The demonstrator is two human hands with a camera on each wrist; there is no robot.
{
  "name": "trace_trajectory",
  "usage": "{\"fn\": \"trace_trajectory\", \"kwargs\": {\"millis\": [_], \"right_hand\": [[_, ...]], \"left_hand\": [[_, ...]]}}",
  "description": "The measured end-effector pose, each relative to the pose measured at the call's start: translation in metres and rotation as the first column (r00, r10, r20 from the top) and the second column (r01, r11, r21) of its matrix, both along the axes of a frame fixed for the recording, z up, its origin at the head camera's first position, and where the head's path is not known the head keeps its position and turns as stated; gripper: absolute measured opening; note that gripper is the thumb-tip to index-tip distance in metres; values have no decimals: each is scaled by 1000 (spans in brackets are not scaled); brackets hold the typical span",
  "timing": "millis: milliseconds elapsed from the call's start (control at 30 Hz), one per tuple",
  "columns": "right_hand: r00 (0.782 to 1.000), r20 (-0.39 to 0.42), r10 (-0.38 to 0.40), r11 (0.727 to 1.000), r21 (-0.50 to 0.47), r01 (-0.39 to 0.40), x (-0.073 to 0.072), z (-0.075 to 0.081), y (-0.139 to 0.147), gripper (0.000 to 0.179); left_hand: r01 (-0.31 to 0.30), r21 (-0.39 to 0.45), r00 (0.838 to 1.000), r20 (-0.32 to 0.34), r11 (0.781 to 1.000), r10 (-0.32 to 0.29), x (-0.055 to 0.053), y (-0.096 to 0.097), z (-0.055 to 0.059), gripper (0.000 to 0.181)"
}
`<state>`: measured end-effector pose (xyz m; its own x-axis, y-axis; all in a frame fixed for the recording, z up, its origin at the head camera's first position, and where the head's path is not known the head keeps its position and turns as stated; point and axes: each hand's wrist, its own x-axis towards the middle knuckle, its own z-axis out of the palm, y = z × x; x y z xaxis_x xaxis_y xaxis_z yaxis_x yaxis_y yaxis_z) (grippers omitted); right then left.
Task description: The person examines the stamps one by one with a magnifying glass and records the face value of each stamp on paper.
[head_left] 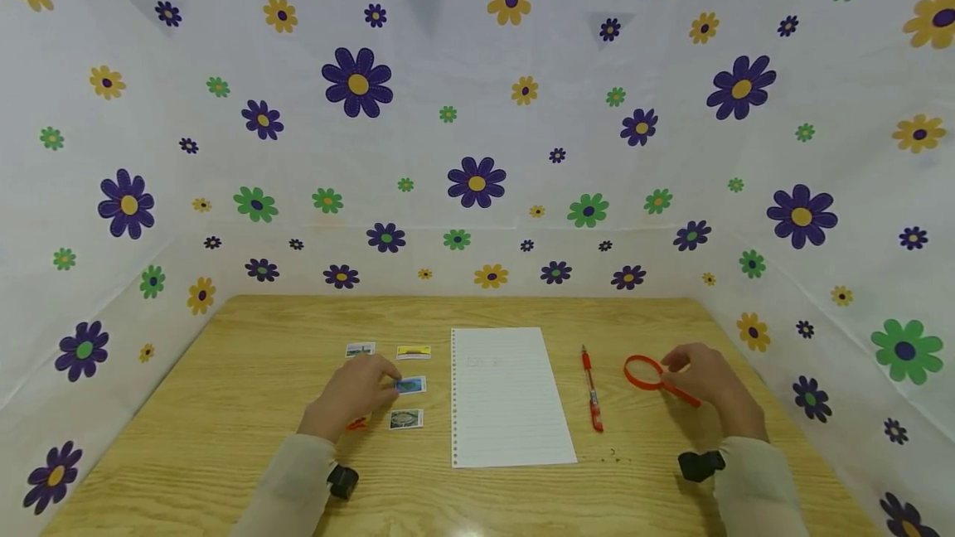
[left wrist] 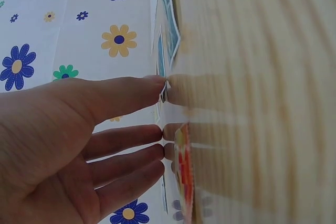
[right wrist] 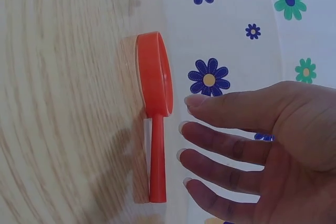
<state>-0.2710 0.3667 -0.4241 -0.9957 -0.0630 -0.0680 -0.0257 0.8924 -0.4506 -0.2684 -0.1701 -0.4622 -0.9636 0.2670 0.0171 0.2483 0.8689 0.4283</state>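
My left hand (head_left: 358,392) is low over the table among several postage stamps, its fingers fairly straight. In the left wrist view the thumb tip is right at the edge of a blue stamp (head_left: 413,385), and the other fingertips reach the tabletop. A red-patterned stamp (left wrist: 185,174) lies beside those fingers, partly hidden by the hand in the head view. Over a red magnifying glass (head_left: 643,373), my right hand (head_left: 701,375) hovers with loosely bent fingers. The right wrist view shows a gap between the fingertips and its handle (right wrist: 158,158).
On the wooden table (head_left: 515,500) lies a lined sheet of paper (head_left: 507,404) with faint writing. A red pen (head_left: 591,392) is right of it, near small dark crumbs (head_left: 615,456). Other stamps include a yellow one (head_left: 414,351) and a grey-green one (head_left: 406,419). Flowered cloth (head_left: 418,147) surrounds the table.
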Motion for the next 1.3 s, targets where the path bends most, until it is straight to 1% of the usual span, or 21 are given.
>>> {"fn": "trace_trajectory", "kwargs": {"millis": [100,167,233,400,567,700,800,967,1167,1300], "right_hand": [[1000,13,4,1000,3,-4,-1,-1,3,25],[1000,14,11,1000,6,-11,-3,-3,6,23],[999,31,4,1000,3,-4,-4,-5,10,23],[997,73,-14,1000,-18,15,-5,-7,13,23],[997,77,-7,1000,-25,9,-5,-7,11,20],[995,101,-26,999,-33,30,-5,-8,8,18],[995,99,-30,999,-29,33,-5,-9,7,15],[997,77,-8,1000,-7,8,-5,-14,8,12],[996,88,-19,1000,-18,21,-4,-15,7,9],[997,75,-16,1000,-21,18,-2,-17,6,8]], "left_hand": [[0,1,1000,-6,1000,0,-1,0,-1,20],[-6,5,1000,-1,1000,6,-1,-1,-2,20],[-8,2,1000,0,1000,8,-1,-1,-2,20],[-8,8,1000,0,1000,8,0,1,2,19],[-18,9,1000,-3,1000,18,-1,2,6,18],[-18,6,1000,-3,1000,18,0,1,7,18],[-27,12,1000,4,1000,27,0,1,7,18],[-33,19,999,14,999,33,2,1,7,17],[-33,21,999,21,999,32,4,1,7,17],[-42,12,999,25,999,41,3,1,5,16]]}}
